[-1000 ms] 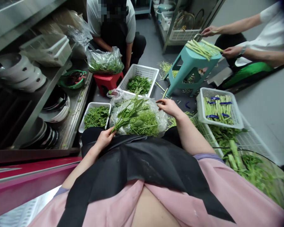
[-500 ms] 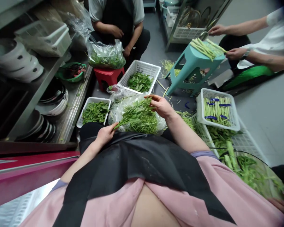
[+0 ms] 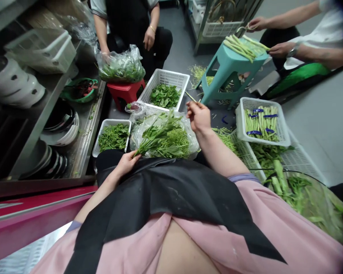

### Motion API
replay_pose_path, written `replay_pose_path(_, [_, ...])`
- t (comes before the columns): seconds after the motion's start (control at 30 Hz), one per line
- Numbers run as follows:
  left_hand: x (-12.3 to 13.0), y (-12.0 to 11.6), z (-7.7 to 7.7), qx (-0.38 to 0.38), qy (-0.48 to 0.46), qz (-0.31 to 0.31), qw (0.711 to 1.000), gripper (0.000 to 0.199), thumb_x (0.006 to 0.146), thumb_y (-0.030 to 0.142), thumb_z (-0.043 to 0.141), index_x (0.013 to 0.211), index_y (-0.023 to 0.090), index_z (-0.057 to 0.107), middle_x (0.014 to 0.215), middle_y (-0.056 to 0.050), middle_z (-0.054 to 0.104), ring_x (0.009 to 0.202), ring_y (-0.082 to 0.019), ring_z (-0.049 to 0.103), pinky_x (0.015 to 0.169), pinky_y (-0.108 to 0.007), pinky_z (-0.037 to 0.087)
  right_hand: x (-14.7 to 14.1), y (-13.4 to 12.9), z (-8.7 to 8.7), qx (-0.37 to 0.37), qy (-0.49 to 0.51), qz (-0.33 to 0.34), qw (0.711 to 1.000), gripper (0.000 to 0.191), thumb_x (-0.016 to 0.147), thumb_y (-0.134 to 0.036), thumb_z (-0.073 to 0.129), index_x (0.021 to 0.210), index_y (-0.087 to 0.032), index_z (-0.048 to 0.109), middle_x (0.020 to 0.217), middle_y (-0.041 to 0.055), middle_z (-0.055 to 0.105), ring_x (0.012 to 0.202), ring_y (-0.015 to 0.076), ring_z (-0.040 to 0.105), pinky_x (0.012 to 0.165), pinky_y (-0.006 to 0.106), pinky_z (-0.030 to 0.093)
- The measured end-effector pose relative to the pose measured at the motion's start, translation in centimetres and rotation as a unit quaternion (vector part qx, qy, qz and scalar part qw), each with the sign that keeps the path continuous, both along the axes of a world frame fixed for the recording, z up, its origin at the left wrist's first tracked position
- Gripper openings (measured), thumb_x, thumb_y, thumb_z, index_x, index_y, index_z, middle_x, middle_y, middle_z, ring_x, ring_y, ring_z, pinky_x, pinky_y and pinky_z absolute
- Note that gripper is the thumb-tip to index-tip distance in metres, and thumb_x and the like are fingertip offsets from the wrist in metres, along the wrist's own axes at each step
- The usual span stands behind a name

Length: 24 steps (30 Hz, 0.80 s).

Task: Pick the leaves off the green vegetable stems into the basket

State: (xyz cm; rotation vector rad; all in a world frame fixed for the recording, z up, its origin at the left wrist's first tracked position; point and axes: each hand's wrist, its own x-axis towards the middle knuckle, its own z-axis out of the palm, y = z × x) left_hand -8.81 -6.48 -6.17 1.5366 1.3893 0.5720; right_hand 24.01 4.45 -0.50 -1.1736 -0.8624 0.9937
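Observation:
My left hand is closed round the stem ends of a bunch of leafy greens, whose leaves fan out up and to the right. Beneath the bunch lies a clear plastic bag spread open, with more cut greens in it. My right hand is raised beside the bag, apart from the bunch, its fingers curled together. Whether something small is between those fingertips I cannot make out. Left of the bag stands a white basket filled with greens.
A white basket of leaves and a red stool bearing a bag of greens stand ahead. A co-worker's hands handle stalks at a teal stool. Bundled stalks fill a right-hand basket. Metal shelves line the left.
My right hand has left the leafy tips and risen up and right, its fingers curling in. My left hand keeps the bunch. The co-worker ahead now reaches into the bag on the red stool.

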Motion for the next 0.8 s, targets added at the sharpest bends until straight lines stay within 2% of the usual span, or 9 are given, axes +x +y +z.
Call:
replay_pose_path(0.07, [0.0, -0.1, 0.3, -0.030, -0.028, -0.002, 0.999, 0.035, 0.078, 0.046, 0.062, 0.083, 0.011, 0.067, 0.051, 0.004, 0.048, 0.046, -0.007, 0.038, 0.045, -0.019, 0.030, 1.6, 0.7, 0.5, 0.005, -0.017, -0.036, 0.999, 0.025, 0.081, -0.043, 0.063, 0.082, -0.018, 0.062, 0.066, -0.0029, 0.055, 0.050, 0.0039, 0.047, 0.049, 0.019, 0.041])
replay_pose_path(0.1, [0.0, -0.1, 0.5, -0.044, -0.040, -0.005, 0.998, 0.036, 0.078, 0.048, 0.062, 0.082, 0.012, 0.066, 0.051, 0.004, 0.047, 0.045, -0.007, 0.036, 0.044, -0.019, 0.029, 2.1, 0.7, 0.7, -0.008, -0.034, -0.018, 0.999, 0.023, 0.081, -0.041, 0.064, 0.082, -0.018, 0.062, 0.066, -0.0026, 0.056, 0.050, 0.0040, 0.048, 0.049, 0.019, 0.042])
replay_pose_path(0.27, [0.3, -0.1, 1.1, -0.088, -0.069, -0.005, 0.994, 0.040, 0.076, 0.052, 0.064, 0.084, 0.013, 0.063, 0.050, 0.005, 0.045, 0.042, -0.006, 0.033, 0.041, -0.019, 0.025, 1.2, -2.1, 0.9, -0.131, -0.086, 0.204, 0.966, 0.030, 0.076, -0.040, 0.069, 0.092, -0.014, 0.066, 0.077, 0.0046, 0.065, 0.053, 0.0081, 0.056, 0.045, 0.022, 0.042])
replay_pose_path(0.33, [0.4, 0.0, 1.0, -0.084, -0.065, 0.000, 0.994, 0.039, 0.076, 0.052, 0.064, 0.079, 0.013, 0.062, 0.050, 0.005, 0.045, 0.042, -0.005, 0.033, 0.041, -0.019, 0.024, 0.1, -3.2, 0.5, -0.147, -0.061, 0.236, 0.959, 0.042, 0.079, -0.053, 0.063, 0.096, -0.016, 0.065, 0.078, 0.0048, 0.066, 0.052, 0.0090, 0.056, 0.045, 0.023, 0.041])
replay_pose_path(0.4, [0.6, 0.0, 0.8, -0.079, -0.062, 0.005, 0.995, 0.038, 0.076, 0.051, 0.064, 0.077, 0.014, 0.061, 0.050, 0.005, 0.045, 0.043, -0.005, 0.033, 0.042, -0.019, 0.024, -0.8, -3.8, 0.0, -0.148, -0.076, 0.256, 0.952, 0.050, 0.077, -0.065, 0.061, 0.087, -0.016, 0.064, 0.068, 0.0024, 0.063, 0.048, 0.0083, 0.050, 0.044, 0.022, 0.036])
replay_pose_path(0.5, [0.8, 0.1, 0.8, -0.080, -0.058, 0.004, 0.995, 0.037, 0.076, 0.051, 0.063, 0.075, 0.014, 0.059, 0.050, 0.005, 0.044, 0.044, -0.006, 0.034, 0.042, -0.019, 0.024, -1.8, -3.9, -0.7, -0.100, -0.183, 0.209, 0.955, 0.051, 0.075, -0.066, 0.062, 0.065, -0.017, 0.056, 0.053, -0.0013, 0.051, 0.046, 0.0065, 0.040, 0.045, 0.022, 0.029])
replay_pose_path(0.6, [1.2, 0.2, 1.6, -0.089, -0.056, -0.013, 0.994, 0.038, 0.076, 0.051, 0.064, 0.071, 0.014, 0.057, 0.051, 0.004, 0.045, 0.045, -0.006, 0.036, 0.043, -0.018, 0.026, -2.4, -3.4, -1.1, -0.039, -0.229, 0.127, 0.964, 0.048, 0.078, -0.061, 0.061, 0.059, -0.017, 0.052, 0.055, -0.0010, 0.049, 0.052, 0.0074, 0.040, 0.049, 0.022, 0.030])
replay_pose_path(0.7, [1.3, 0.2, 2.6, -0.113, -0.080, -0.033, 0.990, 0.041, 0.076, 0.053, 0.065, 0.079, 0.013, 0.058, 0.050, 0.006, 0.043, 0.044, -0.005, 0.034, 0.042, -0.018, 0.024, -1.1, -2.1, -0.9, -0.061, -0.110, 0.127, 0.984, 0.044, 0.080, -0.058, 0.060, 0.063, -0.020, 0.045, 0.049, -0.0050, 0.037, 0.046, 0.0068, 0.032, 0.045, 0.022, 0.029])
replay_pose_path(0.8, [0.3, 0.1, 3.1, -0.153, -0.115, -0.023, 0.981, 0.049, 0.074, 0.056, 0.068, 0.093, 0.012, 0.059, 0.049, 0.008, 0.041, 0.040, -0.004, 0.032, 0.039, -0.017, 0.021, 3.4, -0.1, 0.0, -0.063, 0.013, 0.068, 0.996, 0.044, 0.082, -0.052, 0.060, 0.064, -0.023, 0.033, 0.048, -0.0089, 0.020, 0.041, 0.0060, 0.020, 0.040, 0.020, 0.026])
